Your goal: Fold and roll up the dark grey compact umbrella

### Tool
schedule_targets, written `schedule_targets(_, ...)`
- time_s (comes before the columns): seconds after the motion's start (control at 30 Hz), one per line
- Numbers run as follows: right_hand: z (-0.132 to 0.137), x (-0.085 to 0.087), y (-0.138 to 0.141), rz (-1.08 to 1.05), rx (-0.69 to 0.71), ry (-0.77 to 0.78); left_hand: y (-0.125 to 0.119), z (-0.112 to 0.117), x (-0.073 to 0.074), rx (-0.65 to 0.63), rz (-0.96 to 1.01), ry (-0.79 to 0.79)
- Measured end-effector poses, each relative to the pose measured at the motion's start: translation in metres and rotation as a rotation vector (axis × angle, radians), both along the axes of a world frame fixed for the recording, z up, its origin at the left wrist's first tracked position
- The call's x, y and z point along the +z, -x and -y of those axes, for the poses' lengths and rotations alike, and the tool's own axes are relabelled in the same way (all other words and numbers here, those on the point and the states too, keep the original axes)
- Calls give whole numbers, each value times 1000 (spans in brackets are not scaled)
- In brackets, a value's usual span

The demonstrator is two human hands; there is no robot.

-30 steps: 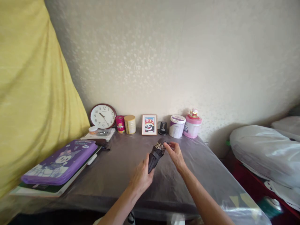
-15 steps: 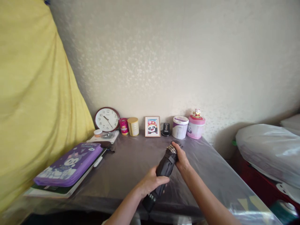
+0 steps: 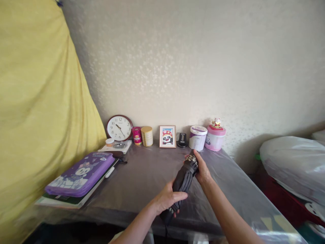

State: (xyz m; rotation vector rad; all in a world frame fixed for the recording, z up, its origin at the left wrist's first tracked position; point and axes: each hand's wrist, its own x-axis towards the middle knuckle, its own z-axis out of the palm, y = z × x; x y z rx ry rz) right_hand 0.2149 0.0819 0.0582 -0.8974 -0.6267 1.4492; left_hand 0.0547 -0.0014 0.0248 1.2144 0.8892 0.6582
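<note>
A folded dark umbrella [image 3: 183, 182] lies slanted over the grey table [image 3: 142, 176], its patterned top end pointing away from me. My left hand [image 3: 169, 200] is wrapped round its lower part near the handle. At the far end my right hand [image 3: 201, 167] closes round the umbrella's top, by the strap. Both hands hold the umbrella just above the table's plastic cover.
Along the wall stand a round clock [image 3: 119, 127], two small tins [image 3: 142, 135], a framed panda picture [image 3: 167, 136], a black clip [image 3: 182, 139], a white tub [image 3: 198, 137] and a pink jar [image 3: 215, 138]. A purple case [image 3: 81, 173] lies left on books. Yellow cloth [image 3: 38, 112] hangs left; bagged bedding [image 3: 294, 162] lies right.
My right hand went from open beside the umbrella's top to closed round it. The left hand slid down toward the handle. The view drifted, so everything sits slightly more to the right.
</note>
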Motion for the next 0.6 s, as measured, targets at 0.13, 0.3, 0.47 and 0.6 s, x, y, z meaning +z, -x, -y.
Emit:
schedule_targets(0.13,-3,-2,-1,15,-84,47,2,1,2,-2,-65,-21)
schedule_targets(0.3,-8,-6,-10,-21,-135,57,4,1,6,-34,-51,-31)
schedule_targets(0.47,-10,-8,-16,-29,-94,32,6,1,2,61,-132,-79)
schedule_targets(0.6,-8,-10,-17,-28,23,35,8,0,-3,95,-175,-78)
